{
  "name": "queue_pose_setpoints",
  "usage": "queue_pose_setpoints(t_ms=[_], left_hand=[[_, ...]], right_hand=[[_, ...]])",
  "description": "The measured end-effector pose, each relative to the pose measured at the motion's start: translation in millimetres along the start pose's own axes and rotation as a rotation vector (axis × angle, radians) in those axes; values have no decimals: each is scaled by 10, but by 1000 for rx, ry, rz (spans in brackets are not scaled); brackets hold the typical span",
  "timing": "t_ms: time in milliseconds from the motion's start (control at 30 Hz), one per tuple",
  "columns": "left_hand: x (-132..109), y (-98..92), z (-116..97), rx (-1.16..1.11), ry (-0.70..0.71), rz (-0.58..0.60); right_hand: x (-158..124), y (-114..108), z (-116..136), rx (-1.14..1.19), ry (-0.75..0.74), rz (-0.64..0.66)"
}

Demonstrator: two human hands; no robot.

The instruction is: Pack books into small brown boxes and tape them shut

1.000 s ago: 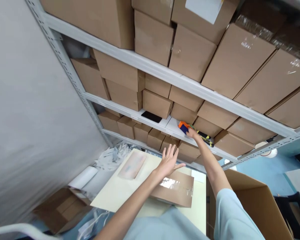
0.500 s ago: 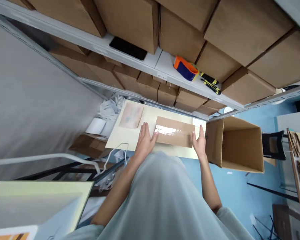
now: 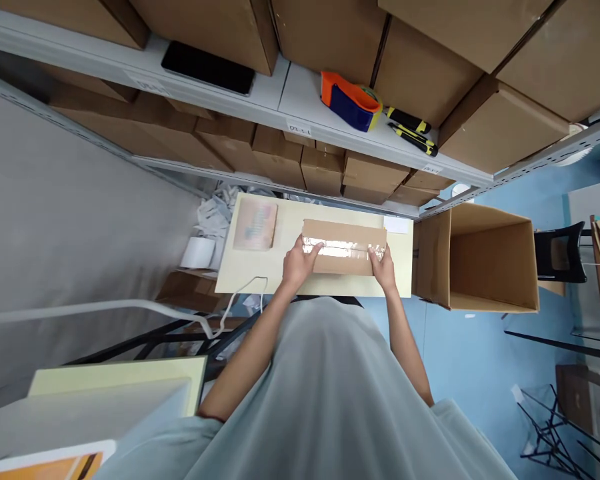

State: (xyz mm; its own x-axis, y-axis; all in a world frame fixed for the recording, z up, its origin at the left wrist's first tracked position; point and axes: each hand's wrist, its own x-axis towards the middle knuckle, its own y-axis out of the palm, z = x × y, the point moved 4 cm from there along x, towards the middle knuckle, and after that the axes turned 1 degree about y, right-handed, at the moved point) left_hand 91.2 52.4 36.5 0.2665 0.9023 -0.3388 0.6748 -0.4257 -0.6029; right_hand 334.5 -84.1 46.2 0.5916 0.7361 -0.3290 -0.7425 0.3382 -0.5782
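Note:
A long, flat cardboard box (image 3: 344, 267) lies across the cream table (image 3: 250, 272), with shiny clear tape running along its upper face. My left hand (image 3: 298, 264) grips its left end, the thumb on top over the tape. At the other end my right hand (image 3: 383, 268) holds the box the same way, thumb on the tape and fingers round the edge. To the left on the table is a pale pinkish packet (image 3: 256, 225) with blurred print. A white slip of paper (image 3: 396, 225) lies at the table's far right corner.
A large open carton (image 3: 494, 260) stands right of the table. Above the table's far side runs a shelf (image 3: 300, 107) with cardboard boxes, a black phone (image 3: 208, 67), an orange-and-blue tape dispenser (image 3: 351, 101) and cutter knives (image 3: 413, 137). A white cable (image 3: 130, 305) crosses at left.
Both hands have closed on the ends of the box, the thumbs moving inward onto its taped face. The camera view has shifted, and the shelf looks nearer.

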Motion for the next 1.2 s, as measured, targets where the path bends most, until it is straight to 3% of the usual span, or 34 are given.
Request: queue_pose_setpoints(t_ms=[100, 300, 433, 533, 633, 800, 867, 967, 1067, 1200], left_hand=[[45, -44, 36, -24, 47, 34], [-85, -123, -93, -141, 23, 65], [-282, -416, -338, -244, 169, 49], [-436, -724, -617, -316, 329, -34], [-565, -975, -912, -354, 434, -77], [-715, -1176, -1170, -345, 555, -95], [-699, -1184, -1089, -328, 563, -127], [-552, -1090, -763, -351, 493, -150], [-332, -870, -299, -431, 348, -105], [-132, -506, 313, -505, 115, -23]], right_hand=[[10, -19, -13, 106, -109, 50], [-99, -134, 42, 214, -31, 17], [-341, -444, 276, 261, 16, -20], [-583, -664, 596, 285, -53, -48], [-785, -846, 884, 283, -105, -167], [-922, -1147, 1142, 292, -258, -322], [-893, -1219, 1154, 253, -316, -316], [-759, -1157, 1021, 199, -344, -259], [-558, -863, 693, 206, -305, -160], [-356, -302, 99, 263, -206, -20]])
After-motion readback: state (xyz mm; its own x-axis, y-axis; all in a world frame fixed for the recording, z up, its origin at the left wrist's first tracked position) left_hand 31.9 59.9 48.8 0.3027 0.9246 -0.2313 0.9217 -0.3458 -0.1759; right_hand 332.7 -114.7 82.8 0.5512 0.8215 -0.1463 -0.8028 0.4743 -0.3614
